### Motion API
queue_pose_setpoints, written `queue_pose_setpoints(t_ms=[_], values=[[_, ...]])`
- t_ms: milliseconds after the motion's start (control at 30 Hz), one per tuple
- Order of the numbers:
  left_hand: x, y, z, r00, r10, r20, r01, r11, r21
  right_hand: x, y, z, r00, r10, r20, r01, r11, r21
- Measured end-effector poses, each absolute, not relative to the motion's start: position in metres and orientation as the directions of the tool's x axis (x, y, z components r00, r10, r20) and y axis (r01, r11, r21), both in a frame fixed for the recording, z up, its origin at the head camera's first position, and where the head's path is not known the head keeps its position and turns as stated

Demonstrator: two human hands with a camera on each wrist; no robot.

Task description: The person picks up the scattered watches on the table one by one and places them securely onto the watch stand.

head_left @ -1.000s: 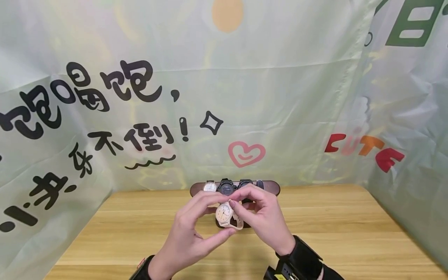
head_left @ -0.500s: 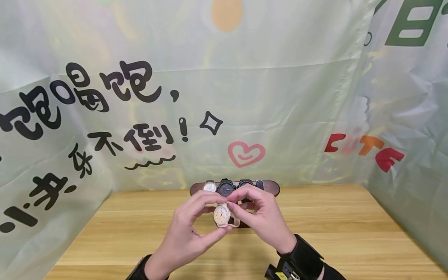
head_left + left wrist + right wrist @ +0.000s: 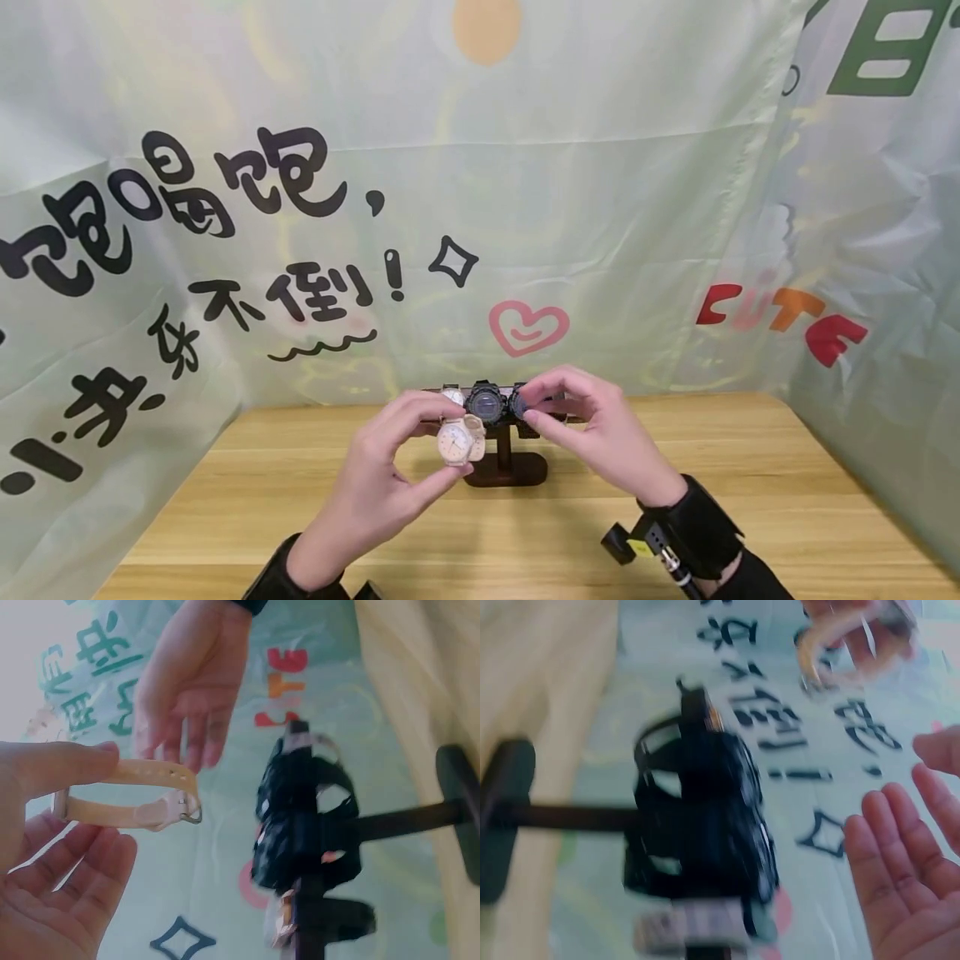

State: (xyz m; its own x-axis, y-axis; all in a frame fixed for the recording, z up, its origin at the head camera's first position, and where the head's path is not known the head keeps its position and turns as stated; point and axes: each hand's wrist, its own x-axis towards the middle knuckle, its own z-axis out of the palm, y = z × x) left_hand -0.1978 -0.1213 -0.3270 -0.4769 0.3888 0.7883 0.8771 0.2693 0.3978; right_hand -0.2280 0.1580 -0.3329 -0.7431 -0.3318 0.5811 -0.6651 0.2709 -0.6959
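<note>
My left hand point(image 3: 367, 475) pinches a cream wristwatch point(image 3: 454, 443) between thumb and fingers, its round pale dial turned toward me. In the left wrist view its strap point(image 3: 154, 774) bends into a loop, with a metal buckle point(image 3: 193, 813) at the far end. My right hand point(image 3: 611, 433) is held apart from that watch, fingers loosely bent and nothing between them. In the head view its fingertips overlap a dark watch point(image 3: 517, 403) on the display stand; the right wrist view shows the hand point(image 3: 907, 870) beside the stand's watches with a gap.
A dark brown T-shaped watch stand point(image 3: 507, 471) stands at the back of the wooden table point(image 3: 300, 500). Its bar carries several watches, among them a black digital watch point(image 3: 485, 405) and a white-dialled one point(image 3: 452, 396). A printed cloth point(image 3: 637, 208) hangs behind and at the sides.
My right hand has let go of the cream watch's strap and moved right and up. My left hand has carried the watch slightly left and up, uncovering the stand's post and base.
</note>
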Motion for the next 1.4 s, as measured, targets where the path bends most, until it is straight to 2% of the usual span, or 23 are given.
queue_pose_setpoints(t_ms=[100,333,633,900,1100,1400], values=[[-0.199,-0.128,-0.324,-0.498,0.388,0.776,0.864,0.298,0.406,-0.233,0.173,-0.330,-0.765,-0.321,0.558,-0.643,0.334,-0.690],[-0.205,-0.141,-0.316,-0.453,0.382,0.806,0.872,0.376,0.312,-0.245,0.204,-0.329,-0.821,-0.309,0.480,-0.570,0.465,-0.677],[-0.214,-0.155,-0.311,-0.465,0.403,0.788,0.845,0.467,0.260,-0.256,0.226,-0.330,-0.859,-0.333,0.389,-0.510,0.613,-0.603],[-0.225,-0.171,-0.314,-0.542,0.410,0.734,0.778,0.575,0.253,-0.256,0.233,-0.332,-0.881,-0.374,0.289,-0.471,0.646,-0.600],[-0.235,-0.181,-0.320,-0.609,0.405,0.682,0.727,0.630,0.274,-0.259,0.233,-0.335,-0.883,-0.373,0.285,-0.468,0.648,-0.601],[-0.250,-0.187,-0.330,-0.676,0.395,0.622,0.676,0.668,0.311,-0.261,0.233,-0.337,-0.901,-0.345,0.262,-0.432,0.658,-0.617]])
